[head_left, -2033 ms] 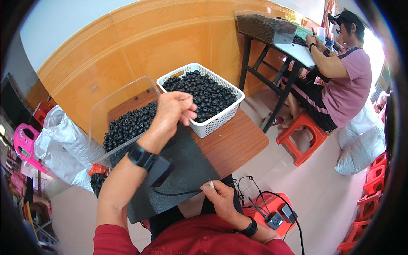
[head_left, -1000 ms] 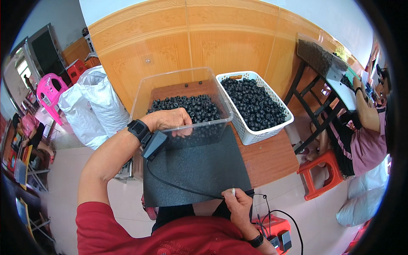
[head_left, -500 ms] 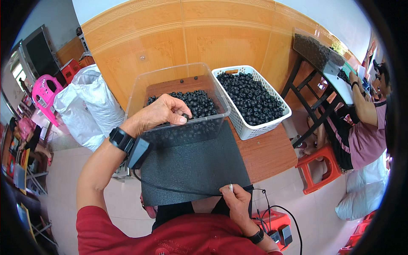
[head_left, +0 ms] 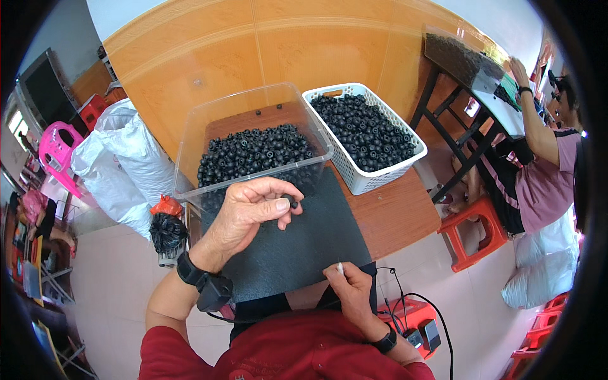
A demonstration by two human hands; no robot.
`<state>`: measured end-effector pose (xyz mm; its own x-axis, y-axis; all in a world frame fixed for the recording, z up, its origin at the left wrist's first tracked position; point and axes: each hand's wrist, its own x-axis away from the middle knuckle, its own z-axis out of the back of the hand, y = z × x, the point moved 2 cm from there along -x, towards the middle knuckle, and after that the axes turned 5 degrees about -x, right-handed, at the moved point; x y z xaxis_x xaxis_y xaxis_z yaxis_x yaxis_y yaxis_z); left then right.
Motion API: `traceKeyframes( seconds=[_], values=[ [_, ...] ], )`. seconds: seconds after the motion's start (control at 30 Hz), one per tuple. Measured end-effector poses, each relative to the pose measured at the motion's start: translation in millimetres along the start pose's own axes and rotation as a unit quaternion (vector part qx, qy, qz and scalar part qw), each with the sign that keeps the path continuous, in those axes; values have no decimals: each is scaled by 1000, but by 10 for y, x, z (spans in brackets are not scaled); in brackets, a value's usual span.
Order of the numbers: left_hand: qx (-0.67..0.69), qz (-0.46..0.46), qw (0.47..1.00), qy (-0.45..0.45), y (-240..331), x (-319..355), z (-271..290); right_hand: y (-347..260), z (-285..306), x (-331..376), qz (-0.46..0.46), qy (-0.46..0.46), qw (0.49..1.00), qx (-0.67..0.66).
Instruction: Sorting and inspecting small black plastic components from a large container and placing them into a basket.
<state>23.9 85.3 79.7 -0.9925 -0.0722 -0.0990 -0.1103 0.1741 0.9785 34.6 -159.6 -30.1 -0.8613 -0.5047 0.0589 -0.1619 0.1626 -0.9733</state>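
Between the thumb and fingers of my left hand (head_left: 247,215) is a small round black piece (head_left: 291,201), held over a dark mat (head_left: 320,244). Near the mat's front right edge, my right hand (head_left: 353,292) is closed around a small white-tipped object (head_left: 340,269); most of it is hidden in the fingers. Beyond my left hand stands a clear plastic bin (head_left: 316,123) with a heap of black ring-like pieces (head_left: 256,152). To its right a white slotted basket (head_left: 364,183) is filled with similar black pieces (head_left: 364,130).
The wooden table (head_left: 402,212) abuts a tan panelled wall (head_left: 221,50). White sacks (head_left: 136,152) and a black plastic bag (head_left: 168,232) are at the left. A red stool (head_left: 418,316) with cables and small devices stands near my right arm. Another person (head_left: 544,171) sits at the far right.
My left hand has moved from over the clear bin back toward me and to the right, carrying the black piece. My right hand stays near the mat's edge. The view has shifted slightly.
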Motion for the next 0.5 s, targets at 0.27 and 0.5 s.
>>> traceKeyframes(
  seconds=[0.27,0.5],
  values=[
    [58,26,998,10,-454,180,-145,-97,-19,-20,36,6,999,35],
    [60,12,997,36,-550,243,-208,-231,-41,-50,101,-24,992,78]
  ],
)
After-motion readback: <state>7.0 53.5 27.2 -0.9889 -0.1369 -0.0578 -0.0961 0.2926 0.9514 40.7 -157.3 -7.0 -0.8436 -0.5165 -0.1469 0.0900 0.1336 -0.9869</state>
